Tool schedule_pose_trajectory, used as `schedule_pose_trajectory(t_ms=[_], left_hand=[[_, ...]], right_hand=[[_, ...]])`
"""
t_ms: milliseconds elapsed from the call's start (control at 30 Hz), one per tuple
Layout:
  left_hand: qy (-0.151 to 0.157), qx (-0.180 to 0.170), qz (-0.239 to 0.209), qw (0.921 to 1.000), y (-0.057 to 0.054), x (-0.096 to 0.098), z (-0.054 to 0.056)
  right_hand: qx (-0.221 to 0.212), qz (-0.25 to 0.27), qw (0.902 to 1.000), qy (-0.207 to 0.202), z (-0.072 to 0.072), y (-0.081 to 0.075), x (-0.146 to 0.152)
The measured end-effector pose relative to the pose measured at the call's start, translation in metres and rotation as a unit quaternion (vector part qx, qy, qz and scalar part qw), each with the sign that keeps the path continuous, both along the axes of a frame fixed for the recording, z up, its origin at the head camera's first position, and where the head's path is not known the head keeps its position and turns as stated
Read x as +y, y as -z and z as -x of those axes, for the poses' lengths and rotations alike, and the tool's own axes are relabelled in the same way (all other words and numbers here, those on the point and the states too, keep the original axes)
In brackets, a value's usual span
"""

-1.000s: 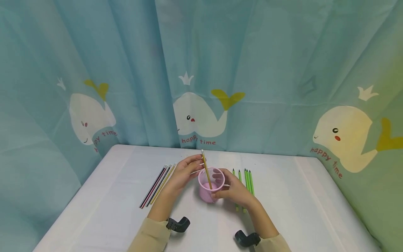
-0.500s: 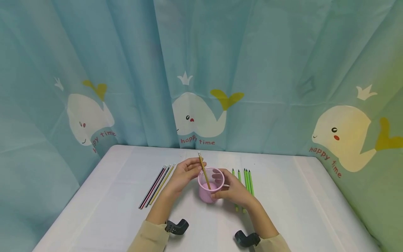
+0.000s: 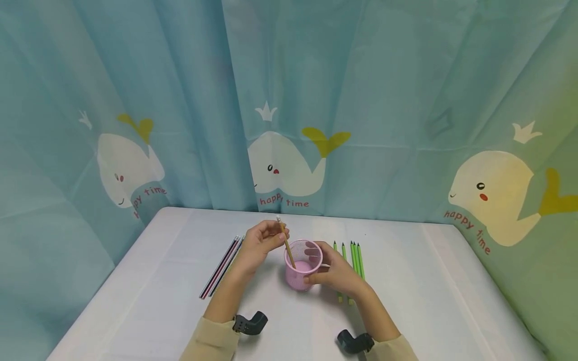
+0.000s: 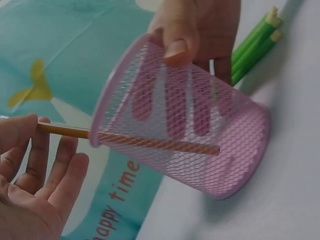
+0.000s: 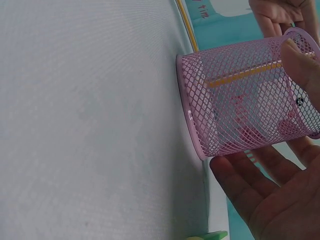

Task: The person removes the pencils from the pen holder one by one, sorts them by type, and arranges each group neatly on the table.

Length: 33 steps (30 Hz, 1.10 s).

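A pink mesh pen cup [image 3: 298,282] stands upright on the white table. My right hand [image 3: 336,271] holds it from the right, thumb on the near side and fingers spread behind the mesh. At the cup's left, my left hand [image 3: 256,248] pinches a yellow pencil [image 4: 67,131] near its eraser end. The pencil leans left over the rim, its lower part inside the cup. Through the mesh in the left wrist view, that lower end appears close to the cup's base.
Left of my left forearm lie several dark striped pencils [image 3: 221,268]. Another yellow pencil [image 5: 187,25] lies on the table past the cup in the right wrist view. Several green pencils [image 3: 356,258] lie beside my right hand. A whale-print curtain [image 3: 384,100] hangs behind the table.
My left hand has shifted a little left and now pinches the pencil. The pencil's top has tilted left and its lower end has shifted left in the cup. My right hand stays put.
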<state>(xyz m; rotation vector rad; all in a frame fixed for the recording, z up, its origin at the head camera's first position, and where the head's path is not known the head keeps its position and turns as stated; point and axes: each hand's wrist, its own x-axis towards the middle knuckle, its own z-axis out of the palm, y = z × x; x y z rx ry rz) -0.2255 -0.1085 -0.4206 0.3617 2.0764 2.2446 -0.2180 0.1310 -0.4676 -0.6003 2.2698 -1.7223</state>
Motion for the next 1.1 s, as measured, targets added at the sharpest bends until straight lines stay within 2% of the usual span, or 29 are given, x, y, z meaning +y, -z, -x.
schedule_pose_trajectory(t_ms=[200,733,1100], left_hand=[[-0.006,0.007,-0.031,0.9995,-0.007,-0.006,-0.002],[-0.026,0.018,-0.072,0.9969,-0.022,-0.019,-0.008],[-0.046,0.038,-0.128,0.99,-0.034,-0.039,-0.011]], right_hand=[[0.0,-0.002,1.0,-0.001,0.0,0.0,0.0],[-0.003,0.003,1.0,-0.007,-0.001,-0.001,0.001],[0.002,0.012,0.9998,-0.016,0.001,0.001,0.001]])
